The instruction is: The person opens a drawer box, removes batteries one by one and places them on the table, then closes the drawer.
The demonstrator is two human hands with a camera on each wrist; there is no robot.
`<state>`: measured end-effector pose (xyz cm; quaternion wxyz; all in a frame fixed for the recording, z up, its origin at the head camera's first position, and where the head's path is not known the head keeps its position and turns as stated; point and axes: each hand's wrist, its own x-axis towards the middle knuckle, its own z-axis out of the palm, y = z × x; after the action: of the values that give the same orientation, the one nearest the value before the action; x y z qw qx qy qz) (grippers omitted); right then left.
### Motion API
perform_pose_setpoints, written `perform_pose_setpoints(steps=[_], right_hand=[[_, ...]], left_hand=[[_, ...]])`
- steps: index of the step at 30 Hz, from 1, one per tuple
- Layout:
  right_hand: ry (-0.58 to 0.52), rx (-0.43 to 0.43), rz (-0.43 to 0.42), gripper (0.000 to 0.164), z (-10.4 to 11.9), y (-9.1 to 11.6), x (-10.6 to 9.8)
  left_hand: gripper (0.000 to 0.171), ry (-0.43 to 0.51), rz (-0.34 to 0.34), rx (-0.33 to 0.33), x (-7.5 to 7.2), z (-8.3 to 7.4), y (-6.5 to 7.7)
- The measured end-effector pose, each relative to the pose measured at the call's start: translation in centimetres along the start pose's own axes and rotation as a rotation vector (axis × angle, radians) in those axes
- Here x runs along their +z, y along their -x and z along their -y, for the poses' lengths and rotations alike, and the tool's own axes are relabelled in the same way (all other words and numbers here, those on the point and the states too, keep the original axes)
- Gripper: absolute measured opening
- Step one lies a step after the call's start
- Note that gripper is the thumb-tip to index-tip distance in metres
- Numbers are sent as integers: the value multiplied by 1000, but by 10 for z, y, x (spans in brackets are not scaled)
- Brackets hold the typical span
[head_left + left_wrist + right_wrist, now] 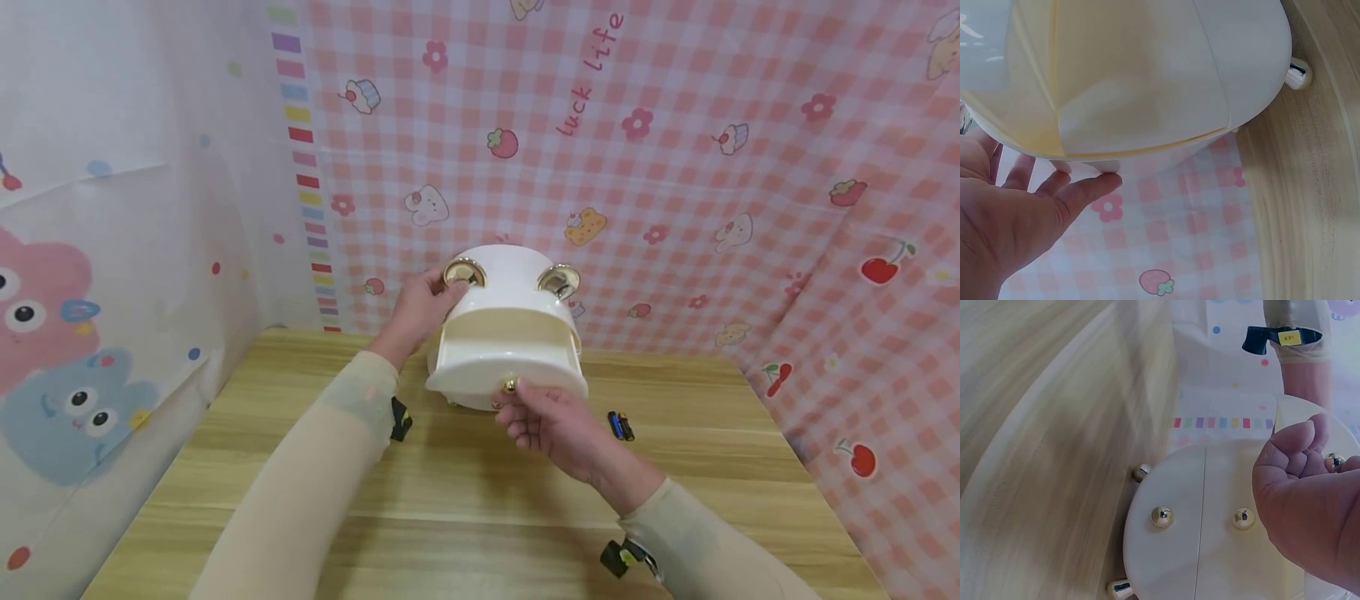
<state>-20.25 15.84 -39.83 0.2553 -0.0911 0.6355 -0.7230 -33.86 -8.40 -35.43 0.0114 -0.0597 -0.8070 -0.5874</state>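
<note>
A white rounded drawer box (510,275) with two gold ring ears and short gold feet stands on the table. Its top drawer (517,367) is pulled out, with a gold knob (511,385) on its front. My left hand (422,310) holds the box's upper left side by the gold ring (465,272), thumb in front. In the left wrist view, fingers (1088,187) lie along the box's side. My right hand (551,425) pinches at the drawer knob, its fingers curled. Lower knobs (1243,518) show in the right wrist view.
Two small batteries (620,426) lie on the wooden table (465,533) to the right of the box. A pink checked cloth (675,167) hangs behind it. A pale cartoon-printed cloth (180,250) hangs on the left.
</note>
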Motion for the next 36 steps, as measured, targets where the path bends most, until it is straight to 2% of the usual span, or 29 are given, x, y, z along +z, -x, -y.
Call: perform_pose_setpoints(steps=[14, 36], right_hand=[[-9, 0, -22, 39, 7, -8, -4], [-21, -3, -67, 43, 9, -15, -8]], left_hand=[[32, 8, -1, -11, -1, 0, -2], [34, 9, 8, -19, -1, 0, -1]])
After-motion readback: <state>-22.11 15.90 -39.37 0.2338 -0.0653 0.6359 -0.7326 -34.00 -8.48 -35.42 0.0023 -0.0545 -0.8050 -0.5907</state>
